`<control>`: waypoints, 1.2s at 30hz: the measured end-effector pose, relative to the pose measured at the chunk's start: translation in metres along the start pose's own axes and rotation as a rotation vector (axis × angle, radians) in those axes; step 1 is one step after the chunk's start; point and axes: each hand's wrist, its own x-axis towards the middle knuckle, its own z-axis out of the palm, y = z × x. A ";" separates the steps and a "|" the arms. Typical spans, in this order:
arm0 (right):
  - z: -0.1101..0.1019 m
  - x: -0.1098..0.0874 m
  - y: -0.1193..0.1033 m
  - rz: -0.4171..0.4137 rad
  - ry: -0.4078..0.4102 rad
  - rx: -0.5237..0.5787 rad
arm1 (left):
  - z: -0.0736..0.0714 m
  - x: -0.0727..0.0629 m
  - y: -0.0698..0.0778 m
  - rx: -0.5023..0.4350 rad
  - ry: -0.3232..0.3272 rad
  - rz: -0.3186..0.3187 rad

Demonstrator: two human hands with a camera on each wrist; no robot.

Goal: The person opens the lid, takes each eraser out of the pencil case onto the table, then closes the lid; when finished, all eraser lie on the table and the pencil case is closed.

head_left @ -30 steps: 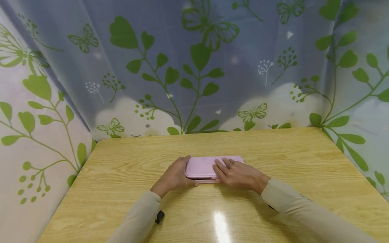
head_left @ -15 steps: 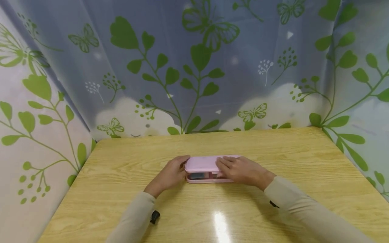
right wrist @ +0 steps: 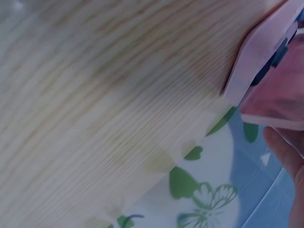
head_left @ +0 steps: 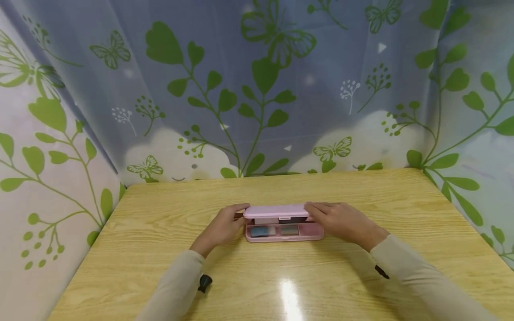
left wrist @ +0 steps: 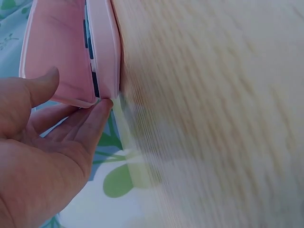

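Note:
A pink pencil case lies on the wooden table with its lid tilted partly up, hinged at the back. Inside its base sit a blue item and a greyish item, too small to name. My left hand holds the case's left end; in the left wrist view its fingertips touch the base while the thumb lies by the lid. At the lid's right end, my right hand grips the edge. In the right wrist view only part of that hand shows.
The wooden table extends around the case on all sides. Behind it hangs a blue curtain with leaves and butterflies, and patterned cloth also borders both sides. Black straps show at the sleeves.
The lid has swung up from nearly closed, revealing the contents. My right hand has moved right, from the lid's top to its right end. My left hand has shifted slightly left.

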 end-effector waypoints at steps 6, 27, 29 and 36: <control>-0.005 -0.011 0.005 0.122 0.004 0.077 | -0.002 0.004 -0.001 -0.022 0.039 -0.038; 0.011 0.002 0.023 0.552 0.219 0.479 | 0.006 0.021 -0.008 -0.297 0.185 -0.232; 0.011 0.002 0.023 0.592 0.195 0.497 | 0.007 0.023 -0.009 -0.318 0.195 -0.256; 0.011 -0.003 0.022 0.694 0.117 0.534 | 0.009 0.028 -0.012 -0.350 0.198 -0.315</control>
